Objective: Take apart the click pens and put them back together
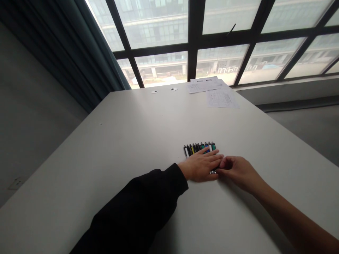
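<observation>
Several click pens [196, 147] lie side by side in a row on the white table, with black, yellow, green, blue and white parts showing. Across the row rests my left hand [203, 165], flat, fingers stretched to the right; it hides the middle of the pens. Some pen tips show below its fingers. At the right end of the row is my right hand [237, 173], its thumb and index finger brought together in a pinch close to my left fingertips. Whatever sits between those fingers is hidden.
Printed paper sheets [222, 98] lie at the far right of the white table [132, 134]. Two small oval pieces [154, 92] sit near the back edge. Beyond it stands a dark-framed window [192, 42], with a blue curtain [87, 46] on the left.
</observation>
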`<state>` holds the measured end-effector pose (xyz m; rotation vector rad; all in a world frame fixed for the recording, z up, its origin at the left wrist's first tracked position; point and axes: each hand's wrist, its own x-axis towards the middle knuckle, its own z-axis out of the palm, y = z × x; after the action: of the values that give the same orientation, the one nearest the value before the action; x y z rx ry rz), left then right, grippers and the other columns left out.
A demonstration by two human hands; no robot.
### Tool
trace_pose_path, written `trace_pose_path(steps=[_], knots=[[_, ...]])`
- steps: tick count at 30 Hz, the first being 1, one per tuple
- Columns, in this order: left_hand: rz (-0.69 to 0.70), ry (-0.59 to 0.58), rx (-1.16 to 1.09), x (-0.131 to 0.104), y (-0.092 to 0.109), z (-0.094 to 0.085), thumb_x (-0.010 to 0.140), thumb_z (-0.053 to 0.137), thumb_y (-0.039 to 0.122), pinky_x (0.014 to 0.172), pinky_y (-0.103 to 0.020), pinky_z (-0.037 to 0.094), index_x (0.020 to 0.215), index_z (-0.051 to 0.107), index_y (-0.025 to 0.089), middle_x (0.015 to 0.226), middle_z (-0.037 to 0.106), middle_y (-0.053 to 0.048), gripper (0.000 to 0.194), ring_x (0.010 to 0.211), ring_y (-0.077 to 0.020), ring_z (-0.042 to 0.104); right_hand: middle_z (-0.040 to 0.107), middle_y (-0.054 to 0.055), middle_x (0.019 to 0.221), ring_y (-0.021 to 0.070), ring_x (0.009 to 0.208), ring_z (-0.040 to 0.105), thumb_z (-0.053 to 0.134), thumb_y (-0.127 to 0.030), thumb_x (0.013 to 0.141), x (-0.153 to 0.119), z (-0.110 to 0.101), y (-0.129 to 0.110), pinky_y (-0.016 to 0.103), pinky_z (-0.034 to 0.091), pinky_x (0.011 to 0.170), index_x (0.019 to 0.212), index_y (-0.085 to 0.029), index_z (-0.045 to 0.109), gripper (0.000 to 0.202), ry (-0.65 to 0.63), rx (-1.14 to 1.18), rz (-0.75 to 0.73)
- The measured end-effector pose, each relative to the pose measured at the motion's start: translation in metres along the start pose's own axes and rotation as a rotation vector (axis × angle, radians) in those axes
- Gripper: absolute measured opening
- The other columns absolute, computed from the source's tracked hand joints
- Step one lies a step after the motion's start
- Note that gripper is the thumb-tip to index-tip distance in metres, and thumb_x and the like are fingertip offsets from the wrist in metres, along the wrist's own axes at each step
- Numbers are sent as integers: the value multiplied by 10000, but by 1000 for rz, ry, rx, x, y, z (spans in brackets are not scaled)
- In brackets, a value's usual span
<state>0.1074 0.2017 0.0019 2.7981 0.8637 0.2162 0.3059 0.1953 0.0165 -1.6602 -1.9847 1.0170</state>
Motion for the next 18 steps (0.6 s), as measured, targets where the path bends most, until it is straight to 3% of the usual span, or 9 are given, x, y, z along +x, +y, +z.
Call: trace_pose_path(steps=[10,18], knots=[[-27,-19,-20,-11,-1,-5,1014,432,455,1283,-452,90,1534,350,126,1629,344,-99,620,1558,-252,175,707,3,612,189,623,629,699,-304,654,0,4,-14,276,422,572,594,-210,624,135,-26,-31,7],[-52,-18,4,-37,-2,-9,1015,443,457,1286,-451,77,1526,367,125,1623,355,-108,614,1556,-254,183,680,-5,607,170,606,588,682,-256,659,-3,18,-38,276,395,581,561,-212,591,141,-73,-48,-25]])
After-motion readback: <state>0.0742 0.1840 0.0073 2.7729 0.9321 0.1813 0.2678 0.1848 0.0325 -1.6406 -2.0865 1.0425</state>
